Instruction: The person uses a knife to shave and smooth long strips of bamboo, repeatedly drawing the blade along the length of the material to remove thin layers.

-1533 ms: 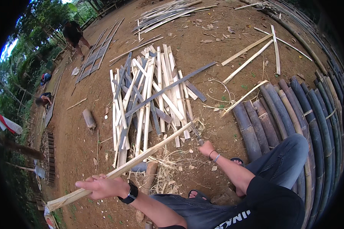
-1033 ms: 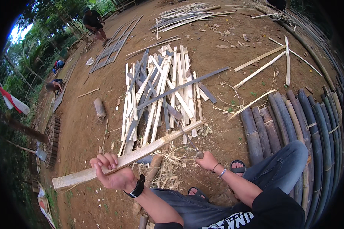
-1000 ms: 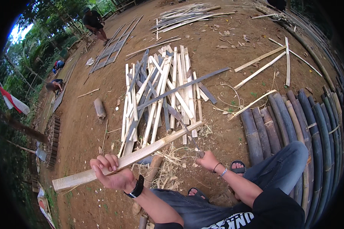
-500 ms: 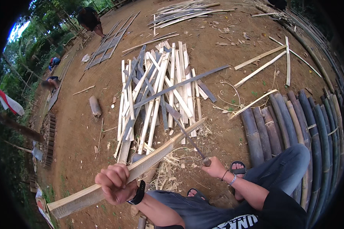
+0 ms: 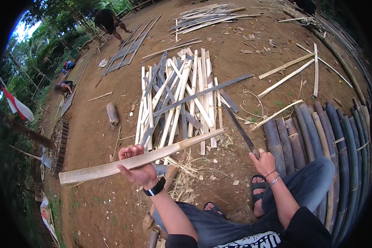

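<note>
My left hand (image 5: 141, 173) holds a long split bamboo strip (image 5: 97, 171) across its palm, thumb on the near side and fingers curled behind the far edge. The strip's broad pale face is turned up, and its narrower end reaches right, over the pile. Wrapped round the handle of a long, narrow-bladed knife (image 5: 240, 130), my right hand (image 5: 263, 162) keeps the dark blade pointing away and leftward. The blade is apart from the strip. Beyond both hands lies a heap of pale and dark bamboo strips (image 5: 190, 99).
Dark bamboo poles (image 5: 339, 136) lie side by side at my right. Shavings (image 5: 182, 184) surround a log piece (image 5: 169, 182) before me. Another strip pile (image 5: 211, 18) is farther off. Far left, a person (image 5: 107, 22) bends beside a bamboo lattice (image 5: 130, 43); another person (image 5: 65, 87) is lower down.
The strip has rolled so its broad face shows upward, and my left hand has loosened from a fist to a palm-up hold. My right hand has moved right and away with the knife.
</note>
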Motion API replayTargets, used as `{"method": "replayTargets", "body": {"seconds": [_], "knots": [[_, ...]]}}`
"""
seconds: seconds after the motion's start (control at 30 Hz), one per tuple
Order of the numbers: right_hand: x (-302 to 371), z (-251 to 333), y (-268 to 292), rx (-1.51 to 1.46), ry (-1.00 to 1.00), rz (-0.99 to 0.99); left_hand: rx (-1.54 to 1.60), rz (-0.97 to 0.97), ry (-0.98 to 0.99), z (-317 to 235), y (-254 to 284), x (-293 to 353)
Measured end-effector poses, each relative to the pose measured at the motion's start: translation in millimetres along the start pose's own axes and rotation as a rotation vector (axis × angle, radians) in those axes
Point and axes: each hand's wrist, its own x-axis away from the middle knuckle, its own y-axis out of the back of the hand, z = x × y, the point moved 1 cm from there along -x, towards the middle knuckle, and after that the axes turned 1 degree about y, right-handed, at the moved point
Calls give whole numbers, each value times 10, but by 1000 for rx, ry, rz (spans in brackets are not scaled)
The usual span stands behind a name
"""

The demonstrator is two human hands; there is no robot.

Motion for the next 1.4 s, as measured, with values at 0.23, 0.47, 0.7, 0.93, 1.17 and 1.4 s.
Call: {"method": "replayTargets", "body": {"seconds": [0.23,0.47,0.7,0.93,1.17,1.4], "knots": [[151,122,368,13,301,-165,44,306,100,-252,158,56],[351,100,153,-126,103,186,54,483,157,-541,89,315],[697,552,-540,-531,101,432,42,713,174,-516,250,340],[781,347,-799,-532,-76,420,77,859,193,-508,203,363],[965,574,-695,-749,80,427,167,888,242,-445,142,331],[429,124,-1123,-677,-77,454,169,897,253,-406,139,270]]}}
